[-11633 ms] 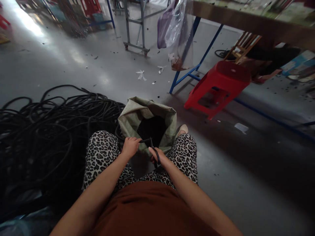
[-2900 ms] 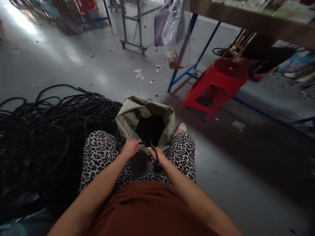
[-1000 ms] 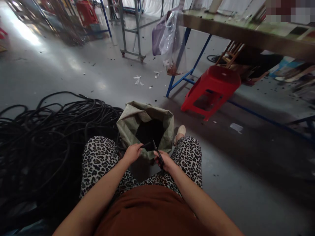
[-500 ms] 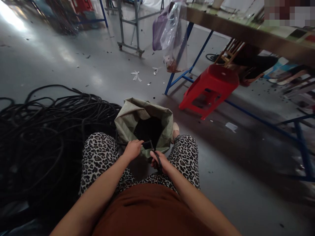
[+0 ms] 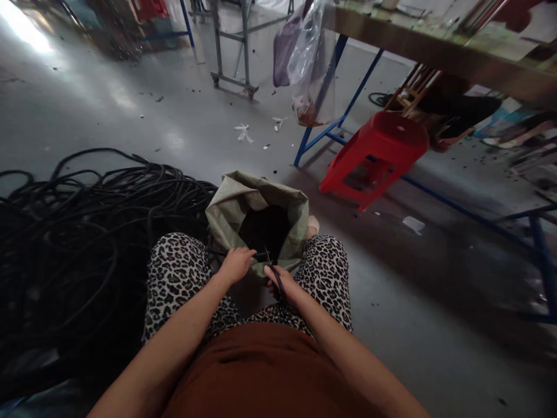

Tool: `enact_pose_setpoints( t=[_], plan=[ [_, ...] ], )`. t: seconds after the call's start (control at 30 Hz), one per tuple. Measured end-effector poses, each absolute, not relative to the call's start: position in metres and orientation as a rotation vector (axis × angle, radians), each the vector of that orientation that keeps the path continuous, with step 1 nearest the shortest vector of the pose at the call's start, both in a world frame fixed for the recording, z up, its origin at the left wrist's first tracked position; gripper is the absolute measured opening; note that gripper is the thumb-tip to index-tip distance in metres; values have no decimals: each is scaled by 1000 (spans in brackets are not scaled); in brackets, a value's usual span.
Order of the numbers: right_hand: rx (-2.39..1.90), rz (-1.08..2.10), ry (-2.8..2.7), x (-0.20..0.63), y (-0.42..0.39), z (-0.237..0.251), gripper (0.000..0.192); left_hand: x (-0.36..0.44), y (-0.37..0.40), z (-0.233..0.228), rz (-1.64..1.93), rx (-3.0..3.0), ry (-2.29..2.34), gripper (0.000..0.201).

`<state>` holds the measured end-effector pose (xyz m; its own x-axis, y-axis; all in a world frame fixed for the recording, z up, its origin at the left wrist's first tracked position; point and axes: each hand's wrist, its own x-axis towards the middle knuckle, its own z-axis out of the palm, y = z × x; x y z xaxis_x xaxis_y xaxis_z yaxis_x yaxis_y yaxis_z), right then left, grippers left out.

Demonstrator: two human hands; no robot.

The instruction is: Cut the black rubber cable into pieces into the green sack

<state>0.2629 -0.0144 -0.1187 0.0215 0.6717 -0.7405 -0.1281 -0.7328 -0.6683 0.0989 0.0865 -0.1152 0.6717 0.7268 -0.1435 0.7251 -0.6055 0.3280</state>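
Note:
My left hand (image 5: 237, 264) is closed round a black cord (image 5: 220, 252), whose short end pokes out past the fingertips. In my right hand (image 5: 278, 280) is a pair of scissors (image 5: 275, 273) with dark handles, its blades beside the cord's end. I cannot tell whether the blades touch the cord. Both hands are over the near rim of an open greenish woven sack (image 5: 226, 209), which stands between my knees. Dark material (image 5: 265, 226) lies inside the sack, too dim to make out piece by piece.
A big tangled heap of black cord (image 5: 108, 203) covers the floor on the left. To the right, a red plastic stool (image 5: 383, 154) stands by a blue-legged table (image 5: 413, 43), with a clear plastic bag (image 5: 311, 69) hanging from its end. A wheeled metal rack (image 5: 232, 52) is farther back.
The scissor blades and the cord's end have shifted slightly against each other in front of my left fingers. The whole view has moved a little; both hands keep their grip.

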Motion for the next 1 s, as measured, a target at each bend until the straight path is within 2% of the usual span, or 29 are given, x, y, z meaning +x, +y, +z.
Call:
enact_pose_setpoints(
  t=[0.3, 1.0],
  plan=[
    [-1757, 1753, -604, 261, -14, -133, 47, 101, 86, -112, -79, 2519, 1179, 31],
    [-1725, 1761, -591, 261, -11, -130, 44, 100, 85, -112, -80, 2481, 1201, 31]
  ],
)
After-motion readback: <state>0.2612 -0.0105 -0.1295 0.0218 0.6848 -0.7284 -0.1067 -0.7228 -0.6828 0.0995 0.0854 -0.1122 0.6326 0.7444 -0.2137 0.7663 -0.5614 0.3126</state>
